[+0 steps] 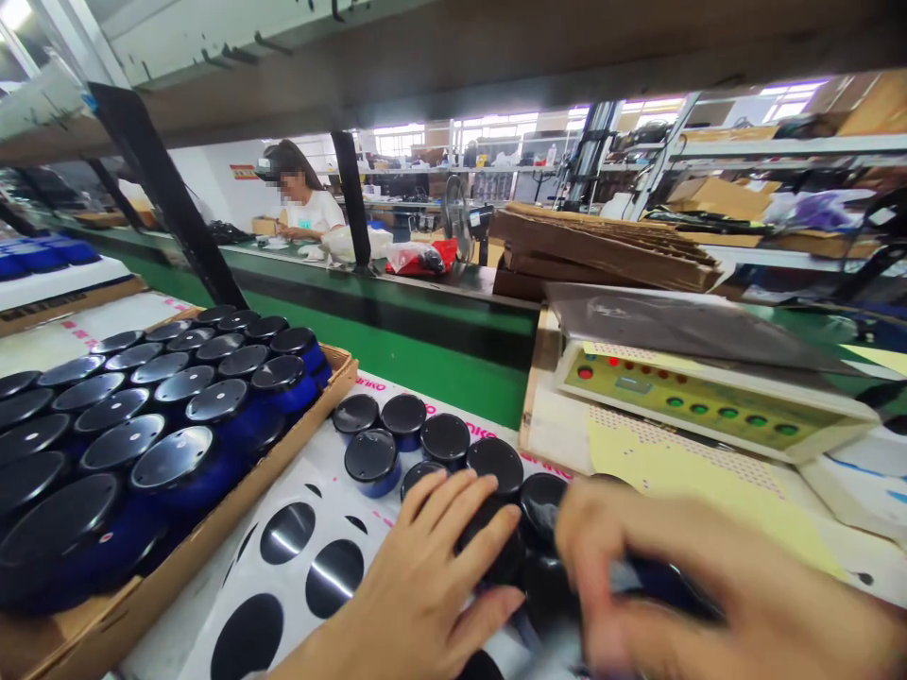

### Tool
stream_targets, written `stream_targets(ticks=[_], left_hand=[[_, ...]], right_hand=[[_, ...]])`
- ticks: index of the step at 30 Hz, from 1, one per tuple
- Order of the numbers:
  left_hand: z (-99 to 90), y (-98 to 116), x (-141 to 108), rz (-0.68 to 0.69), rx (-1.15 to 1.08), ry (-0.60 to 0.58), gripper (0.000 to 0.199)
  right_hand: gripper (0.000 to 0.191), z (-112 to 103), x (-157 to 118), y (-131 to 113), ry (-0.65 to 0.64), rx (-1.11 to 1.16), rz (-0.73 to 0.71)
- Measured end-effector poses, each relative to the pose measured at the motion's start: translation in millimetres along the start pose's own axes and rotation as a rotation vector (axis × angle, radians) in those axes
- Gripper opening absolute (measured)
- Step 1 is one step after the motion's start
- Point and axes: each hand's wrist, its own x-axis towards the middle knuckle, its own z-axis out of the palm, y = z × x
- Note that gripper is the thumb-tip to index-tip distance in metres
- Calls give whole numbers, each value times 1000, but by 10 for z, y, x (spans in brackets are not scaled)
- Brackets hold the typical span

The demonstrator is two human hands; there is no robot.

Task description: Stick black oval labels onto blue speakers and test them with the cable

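**Left hand (415, 576):** spread open, fingers (443, 505) resting on the lids of the nearest canisters, at the counter's near edge.

**Right hand (715, 595):** sweeping in a blur beside the left hand, curled around a dark object (638, 574); exact grip cannot be told.

**Loose canisters (494, 465):** seven, black-lidded, standing upright ahead of the hands on the white counter (383, 389); further dark lids lying partly hidden beneath the hands.

**Cardboard tray (219, 505):** one, at the counter's left edge, packed with at least twenty upright blue canisters (174, 387).

**Backing sheet (312, 472):** one, white, beside the left hand, bearing three large black discs (287, 532) and several partial ones.

**Control box (698, 401):** one, at the counter's far right corner, showing five green buttons (727, 412).

**Beyond the green conveyor (397, 349):** one co-worker (308, 212) sitting and working, one electric fan (457, 219), one stack of corrugated cardboard (602, 247).
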Motion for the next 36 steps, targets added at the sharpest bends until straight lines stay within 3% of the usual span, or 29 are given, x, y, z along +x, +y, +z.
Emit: stream_targets(ticks=[2, 4, 7, 10, 14, 21, 36], left_hand=[[-31, -53, 61, -85, -5, 64, 43], [-8, -99, 96, -116, 4, 114, 43], [97, -144, 84, -93, 52, 176, 50], [206, -165, 29, -57, 124, 154, 56], [290, -178, -32, -69, 137, 174, 58], [230, -231, -77, 39, 221, 52, 54], [212, -223, -48, 23, 241, 73, 54]], right_hand=[[24, -62, 240, 300, 62, 201, 230], [32, 10, 427, 563, 132, 421, 474], [41, 230, 536, 782, 156, 578, 654], [42, 355, 506, 818, 162, 603, 680], [37, 333, 466, 813, 164, 664, 715], [33, 315, 449, 820, 173, 663, 692], [34, 345, 492, 819, 118, 560, 678]])
